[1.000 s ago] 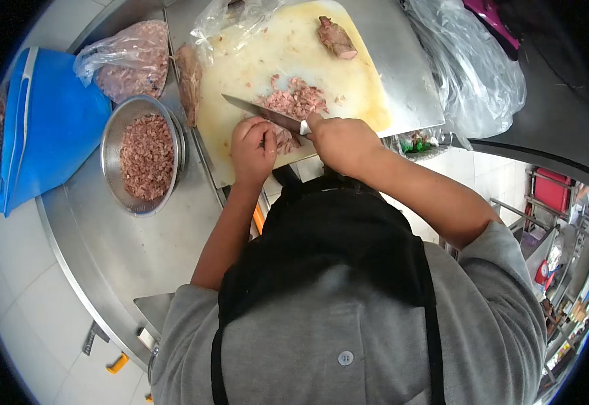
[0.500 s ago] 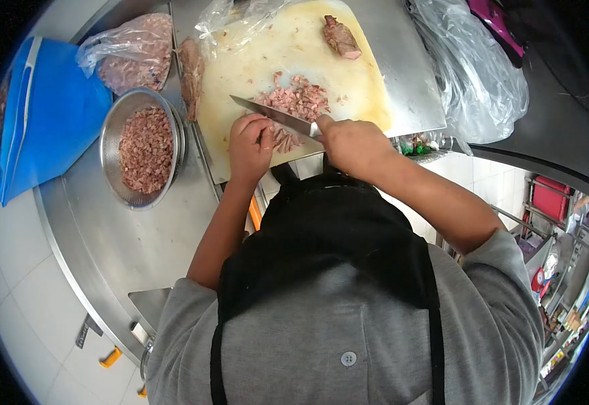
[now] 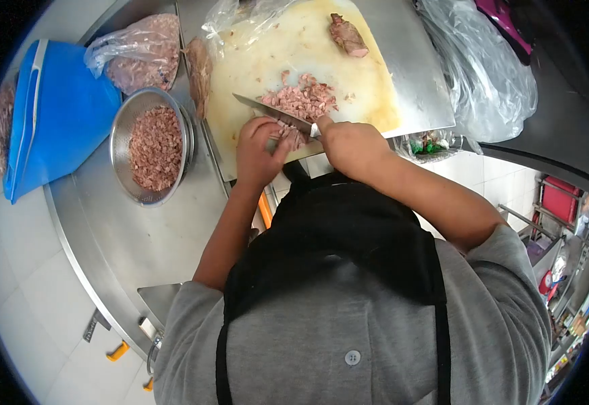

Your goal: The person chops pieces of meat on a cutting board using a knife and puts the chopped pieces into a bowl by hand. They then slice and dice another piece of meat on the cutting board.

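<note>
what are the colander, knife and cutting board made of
Colander: probably stainless steel, silvery and finely perforated. Knife: blade likely smooth steel, with a gray sheen; handle mostly hidden. Cutting board: seemingly plastic, pale, yellow-stained, no visible wood grain.

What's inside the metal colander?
The colander holds a heap of finely chopped meat. The heap hides most of the bottom, so anything beneath it can't be seen.

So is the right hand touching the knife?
Touching. The head view shows the right hand closed around the handle end of the knife, with the blade sticking out past the fingers.
</note>
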Demonstrator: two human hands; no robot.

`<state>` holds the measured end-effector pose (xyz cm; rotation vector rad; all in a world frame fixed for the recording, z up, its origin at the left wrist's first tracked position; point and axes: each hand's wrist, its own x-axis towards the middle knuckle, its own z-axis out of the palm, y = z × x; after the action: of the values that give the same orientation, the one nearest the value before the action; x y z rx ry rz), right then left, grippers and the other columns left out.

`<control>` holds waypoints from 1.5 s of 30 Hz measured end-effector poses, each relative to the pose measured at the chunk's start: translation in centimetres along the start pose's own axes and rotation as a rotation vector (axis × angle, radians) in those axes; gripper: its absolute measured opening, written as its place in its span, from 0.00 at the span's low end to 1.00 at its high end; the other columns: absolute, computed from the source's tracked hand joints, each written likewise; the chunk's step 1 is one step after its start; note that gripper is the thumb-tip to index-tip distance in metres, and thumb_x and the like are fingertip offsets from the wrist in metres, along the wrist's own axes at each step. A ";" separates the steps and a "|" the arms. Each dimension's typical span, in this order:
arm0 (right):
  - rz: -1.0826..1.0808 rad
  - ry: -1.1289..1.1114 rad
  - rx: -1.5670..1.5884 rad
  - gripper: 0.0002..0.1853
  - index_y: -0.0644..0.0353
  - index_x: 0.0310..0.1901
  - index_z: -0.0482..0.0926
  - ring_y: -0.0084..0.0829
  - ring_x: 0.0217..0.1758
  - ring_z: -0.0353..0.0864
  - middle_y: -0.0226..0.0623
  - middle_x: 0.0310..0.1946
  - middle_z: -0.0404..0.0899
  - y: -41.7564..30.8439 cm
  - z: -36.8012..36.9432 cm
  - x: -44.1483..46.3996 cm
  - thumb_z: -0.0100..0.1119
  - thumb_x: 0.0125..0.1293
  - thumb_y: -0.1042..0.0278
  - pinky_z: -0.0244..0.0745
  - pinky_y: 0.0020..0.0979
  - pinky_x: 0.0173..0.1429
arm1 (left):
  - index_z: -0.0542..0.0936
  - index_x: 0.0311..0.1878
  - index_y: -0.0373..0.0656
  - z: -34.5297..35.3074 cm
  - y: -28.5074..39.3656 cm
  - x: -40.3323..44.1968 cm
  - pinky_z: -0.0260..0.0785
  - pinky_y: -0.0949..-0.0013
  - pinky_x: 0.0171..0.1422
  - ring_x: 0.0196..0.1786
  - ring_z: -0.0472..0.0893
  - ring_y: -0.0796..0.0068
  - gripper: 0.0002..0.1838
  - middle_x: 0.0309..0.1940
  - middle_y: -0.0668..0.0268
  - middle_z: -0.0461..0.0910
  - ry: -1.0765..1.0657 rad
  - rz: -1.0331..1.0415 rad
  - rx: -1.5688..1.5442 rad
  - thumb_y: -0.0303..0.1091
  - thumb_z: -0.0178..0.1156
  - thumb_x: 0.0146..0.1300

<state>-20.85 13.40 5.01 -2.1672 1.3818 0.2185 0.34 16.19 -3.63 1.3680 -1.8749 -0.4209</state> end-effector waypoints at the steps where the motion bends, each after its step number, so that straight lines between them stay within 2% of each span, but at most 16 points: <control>1: -0.011 0.004 0.005 0.12 0.64 0.49 0.73 0.54 0.40 0.87 0.53 0.34 0.86 0.5 0.0 0.1 0.51 0.76 0.62 0.80 0.51 0.43 | 0.85 0.40 0.40 -0.3 0.9 0.4 0.74 0.54 0.59 0.54 0.80 0.53 0.13 0.48 0.59 0.80 0.005 -0.021 -0.003 0.31 0.75 0.51; 6: 0.053 0.028 0.077 0.15 0.64 0.50 0.73 0.55 0.43 0.86 0.55 0.37 0.86 3.0 -1.0 -0.3 0.52 0.77 0.59 0.79 0.52 0.48 | 0.87 0.47 0.41 1.4 -0.2 -0.4 0.75 0.56 0.57 0.53 0.81 0.55 0.17 0.48 0.59 0.80 -0.020 0.018 0.109 0.30 0.75 0.52; 8: 0.095 0.009 0.065 0.15 0.65 0.50 0.73 0.55 0.44 0.86 0.55 0.37 0.86 4.2 -1.9 -0.3 0.52 0.77 0.58 0.79 0.52 0.50 | 0.87 0.50 0.40 2.2 0.1 -0.2 0.76 0.58 0.58 0.54 0.82 0.55 0.16 0.52 0.57 0.81 0.021 -0.080 0.081 0.27 0.71 0.56; 11: 0.154 0.068 -0.002 0.15 0.64 0.49 0.73 0.55 0.43 0.86 0.55 0.37 0.86 5.2 -3.1 -0.1 0.52 0.76 0.58 0.79 0.52 0.49 | 0.87 0.46 0.39 5.5 1.3 1.1 0.75 0.58 0.56 0.50 0.81 0.57 0.14 0.46 0.60 0.82 0.183 -0.087 0.035 0.28 0.72 0.56; 14: 0.124 0.073 -0.063 0.15 0.64 0.49 0.73 0.54 0.42 0.87 0.54 0.36 0.86 5.7 -3.5 -0.2 0.52 0.76 0.58 0.80 0.52 0.48 | 0.87 0.44 0.39 7.0 3.2 2.3 0.74 0.58 0.57 0.51 0.81 0.56 0.12 0.47 0.60 0.82 0.169 -0.131 -0.020 0.29 0.71 0.57; 16: 0.125 0.056 -0.087 0.14 0.64 0.48 0.73 0.54 0.41 0.87 0.53 0.35 0.86 5.4 -4.5 -0.5 0.51 0.76 0.59 0.80 0.51 0.47 | 0.87 0.47 0.39 6.6 3.7 2.7 0.74 0.58 0.57 0.52 0.81 0.56 0.14 0.49 0.59 0.82 0.164 -0.074 0.081 0.29 0.71 0.56; 19: 0.094 0.012 -0.130 0.12 0.64 0.51 0.75 0.52 0.44 0.88 0.54 0.38 0.87 5.3 -5.3 -0.9 0.48 0.75 0.66 0.81 0.51 0.49 | 0.86 0.47 0.40 5.8 4.1 2.3 0.74 0.56 0.57 0.52 0.81 0.56 0.15 0.49 0.59 0.81 0.210 -0.174 0.009 0.29 0.71 0.54; 22: 0.064 -0.003 -0.149 0.11 0.64 0.51 0.75 0.52 0.42 0.88 0.53 0.37 0.87 4.8 -6.8 -2.6 0.49 0.73 0.69 0.81 0.51 0.47 | 0.85 0.46 0.42 5.6 2.7 2.2 0.74 0.55 0.56 0.51 0.80 0.56 0.15 0.49 0.58 0.80 0.188 -0.146 -0.040 0.28 0.70 0.53; 25: 0.044 -0.070 -0.205 0.10 0.65 0.49 0.74 0.53 0.40 0.88 0.53 0.35 0.87 4.3 -7.5 -4.3 0.50 0.70 0.72 0.82 0.50 0.44 | 0.85 0.40 0.40 5.8 1.9 2.7 0.75 0.58 0.57 0.52 0.81 0.56 0.11 0.47 0.60 0.81 0.139 -0.035 0.027 0.26 0.72 0.51; 27: 0.033 -0.009 -0.172 0.12 0.63 0.47 0.73 0.55 0.34 0.86 0.51 0.29 0.84 4.7 -5.9 -4.5 0.53 0.75 0.61 0.79 0.53 0.39 | 0.85 0.37 0.40 5.9 1.4 3.1 0.75 0.58 0.55 0.49 0.82 0.56 0.09 0.44 0.60 0.82 0.104 0.052 -0.018 0.25 0.72 0.51; 30: 0.008 0.107 -0.062 0.12 0.63 0.47 0.74 0.55 0.34 0.86 0.51 0.28 0.84 5.0 -1.7 -1.3 0.53 0.75 0.62 0.79 0.53 0.39 | 0.85 0.35 0.40 5.8 1.5 3.2 0.75 0.58 0.56 0.49 0.82 0.56 0.06 0.41 0.60 0.83 0.103 0.061 -0.038 0.25 0.71 0.53; 35: -0.051 0.166 -0.090 0.11 0.62 0.47 0.74 0.55 0.34 0.86 0.52 0.27 0.84 4.2 -3.8 0.2 0.53 0.75 0.61 0.80 0.52 0.41 | 0.86 0.36 0.41 5.5 1.6 3.1 0.76 0.58 0.55 0.49 0.81 0.56 0.06 0.42 0.61 0.82 0.096 0.062 -0.024 0.25 0.70 0.54; 36: -0.049 0.170 -0.092 0.11 0.62 0.47 0.74 0.55 0.34 0.86 0.52 0.27 0.84 3.8 -4.8 -1.3 0.53 0.75 0.61 0.80 0.52 0.41 | 0.87 0.37 0.42 5.4 1.6 3.2 0.76 0.58 0.55 0.49 0.81 0.57 0.06 0.41 0.61 0.82 0.093 0.035 -0.021 0.25 0.69 0.54; 39: 0.089 -0.050 -0.155 0.10 0.62 0.47 0.74 0.56 0.37 0.86 0.52 0.31 0.85 2.6 -7.7 -4.9 0.52 0.75 0.63 0.80 0.53 0.42 | 0.87 0.37 0.43 5.3 1.1 3.4 0.76 0.58 0.55 0.49 0.81 0.57 0.07 0.42 0.62 0.82 0.072 0.042 -0.042 0.26 0.70 0.53; 42: 0.071 0.017 -0.042 0.11 0.62 0.47 0.74 0.55 0.37 0.87 0.53 0.31 0.85 4.2 -2.8 -2.7 0.51 0.76 0.62 0.80 0.53 0.42 | 0.87 0.39 0.41 5.4 0.5 3.2 0.76 0.60 0.54 0.48 0.82 0.58 0.09 0.44 0.60 0.83 0.025 0.061 -0.044 0.26 0.72 0.53; 45: 0.041 0.061 -0.091 0.13 0.63 0.47 0.73 0.55 0.36 0.87 0.53 0.31 0.85 4.0 -2.3 0.4 0.51 0.76 0.60 0.80 0.52 0.42 | 0.87 0.37 0.44 5.3 0.9 3.4 0.77 0.59 0.55 0.48 0.82 0.58 0.08 0.42 0.63 0.83 0.064 0.087 -0.032 0.28 0.72 0.53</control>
<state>-24.52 10.60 5.28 -2.2376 1.4781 0.2369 -4.62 12.53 -5.27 1.2587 -1.8600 -0.3580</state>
